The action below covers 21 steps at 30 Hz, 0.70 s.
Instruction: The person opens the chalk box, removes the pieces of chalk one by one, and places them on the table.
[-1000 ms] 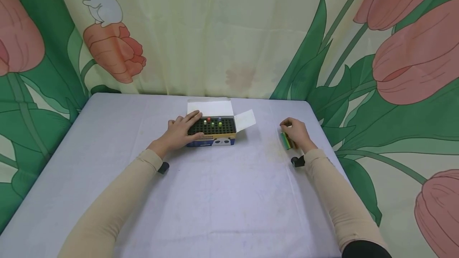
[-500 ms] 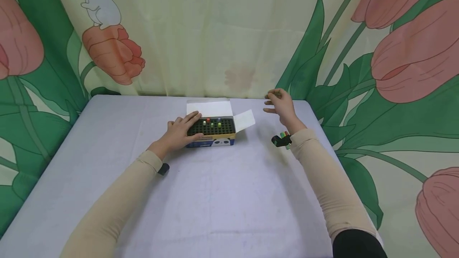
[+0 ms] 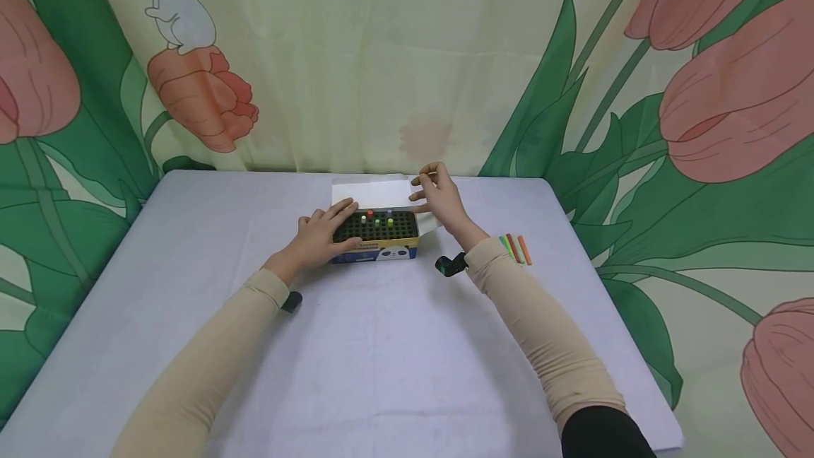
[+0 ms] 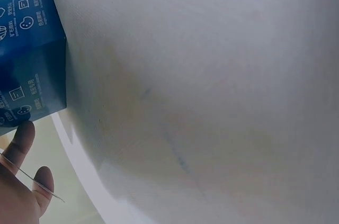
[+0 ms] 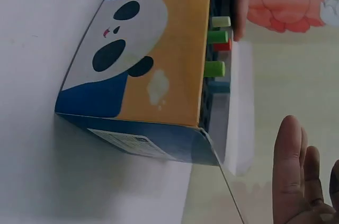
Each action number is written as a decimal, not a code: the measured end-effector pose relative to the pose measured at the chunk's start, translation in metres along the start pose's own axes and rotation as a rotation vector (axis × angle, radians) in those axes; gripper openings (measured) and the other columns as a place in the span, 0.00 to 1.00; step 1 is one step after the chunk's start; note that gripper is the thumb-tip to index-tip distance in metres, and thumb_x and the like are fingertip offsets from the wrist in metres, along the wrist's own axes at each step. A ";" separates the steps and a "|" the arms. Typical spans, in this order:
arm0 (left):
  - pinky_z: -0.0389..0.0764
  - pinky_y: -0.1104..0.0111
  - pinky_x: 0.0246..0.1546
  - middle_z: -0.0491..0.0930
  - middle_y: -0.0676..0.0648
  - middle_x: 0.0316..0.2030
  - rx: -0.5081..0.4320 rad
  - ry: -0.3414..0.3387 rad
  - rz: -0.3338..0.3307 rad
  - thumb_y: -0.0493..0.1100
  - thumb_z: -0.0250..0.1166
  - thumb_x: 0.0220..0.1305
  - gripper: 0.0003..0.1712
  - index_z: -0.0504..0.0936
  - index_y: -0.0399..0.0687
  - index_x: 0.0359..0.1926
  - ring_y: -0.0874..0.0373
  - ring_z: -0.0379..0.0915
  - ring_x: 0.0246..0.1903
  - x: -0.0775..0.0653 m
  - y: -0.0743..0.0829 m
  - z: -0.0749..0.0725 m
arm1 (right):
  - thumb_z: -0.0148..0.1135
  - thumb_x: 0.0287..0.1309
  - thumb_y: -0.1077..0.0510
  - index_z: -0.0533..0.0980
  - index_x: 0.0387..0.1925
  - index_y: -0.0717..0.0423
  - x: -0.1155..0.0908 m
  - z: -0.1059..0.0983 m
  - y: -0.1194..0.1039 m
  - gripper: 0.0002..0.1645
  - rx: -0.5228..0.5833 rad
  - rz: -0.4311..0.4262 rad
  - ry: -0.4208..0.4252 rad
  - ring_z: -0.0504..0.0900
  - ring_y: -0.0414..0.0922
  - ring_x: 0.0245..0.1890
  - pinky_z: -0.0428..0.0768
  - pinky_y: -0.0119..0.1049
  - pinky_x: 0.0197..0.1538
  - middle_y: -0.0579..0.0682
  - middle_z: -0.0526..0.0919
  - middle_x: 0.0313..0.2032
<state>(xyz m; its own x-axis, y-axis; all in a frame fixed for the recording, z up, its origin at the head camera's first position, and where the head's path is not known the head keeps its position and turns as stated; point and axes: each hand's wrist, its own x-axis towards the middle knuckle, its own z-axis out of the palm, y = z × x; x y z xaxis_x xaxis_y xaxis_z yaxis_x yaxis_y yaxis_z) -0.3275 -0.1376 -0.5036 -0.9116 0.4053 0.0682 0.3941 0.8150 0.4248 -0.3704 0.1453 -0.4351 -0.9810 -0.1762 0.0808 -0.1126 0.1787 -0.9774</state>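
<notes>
A blue and yellow box with a panda print (image 3: 375,251) stands on the table, lid flap raised. Its black holed insert (image 3: 356,226) holds several coloured chalk sticks upright; a green chalk stick (image 5: 214,69) shows in the right wrist view. My left hand (image 3: 314,235) lies across the box's left end, fingers fairly straight, thumb along the front top edge. Above the box's right end, my right hand (image 3: 443,198) pinches what looks like a thin chalk stick between thumb and forefinger. The pinch is small here and out of sight in the right wrist view; other fingers are spread.
Several loose chalk sticks (image 3: 516,249) lie side by side at the table's right. A white side flap (image 3: 428,222) juts from the box, partly behind my right hand. The white-covered table (image 3: 381,359) ends before a printed curtain (image 3: 356,76).
My right hand has lifted from the loose chalk sticks and travelled left to above the box's right end. My left hand has stayed on the box.
</notes>
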 end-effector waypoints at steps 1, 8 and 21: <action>0.57 0.38 0.59 0.45 0.54 0.83 0.001 0.000 0.001 0.71 0.57 0.72 0.49 0.49 0.62 0.84 0.39 0.63 0.65 0.000 0.000 0.000 | 0.43 0.83 0.53 0.63 0.60 0.58 0.000 0.002 0.002 0.15 -0.015 -0.012 -0.011 0.84 0.68 0.50 0.88 0.50 0.44 0.63 0.77 0.57; 0.57 0.37 0.60 0.45 0.54 0.83 0.004 -0.005 -0.006 0.70 0.57 0.72 0.49 0.49 0.62 0.84 0.39 0.63 0.65 -0.001 0.002 -0.003 | 0.44 0.83 0.52 0.65 0.59 0.57 -0.002 0.014 0.009 0.14 -0.165 -0.043 -0.073 0.87 0.54 0.41 0.88 0.41 0.43 0.58 0.79 0.54; 0.58 0.37 0.59 0.45 0.53 0.83 0.003 -0.002 -0.013 0.70 0.58 0.71 0.50 0.50 0.62 0.84 0.38 0.63 0.65 0.000 0.001 -0.002 | 0.52 0.80 0.55 0.75 0.55 0.58 -0.010 0.021 0.016 0.12 -0.540 -0.064 -0.239 0.87 0.46 0.39 0.86 0.36 0.42 0.54 0.82 0.50</action>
<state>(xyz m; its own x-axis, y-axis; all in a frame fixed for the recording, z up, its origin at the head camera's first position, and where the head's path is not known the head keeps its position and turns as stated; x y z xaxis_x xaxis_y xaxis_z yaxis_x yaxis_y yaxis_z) -0.3273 -0.1375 -0.5018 -0.9164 0.3956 0.0607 0.3826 0.8214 0.4229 -0.3588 0.1293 -0.4555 -0.9137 -0.4052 0.0292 -0.2966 0.6163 -0.7295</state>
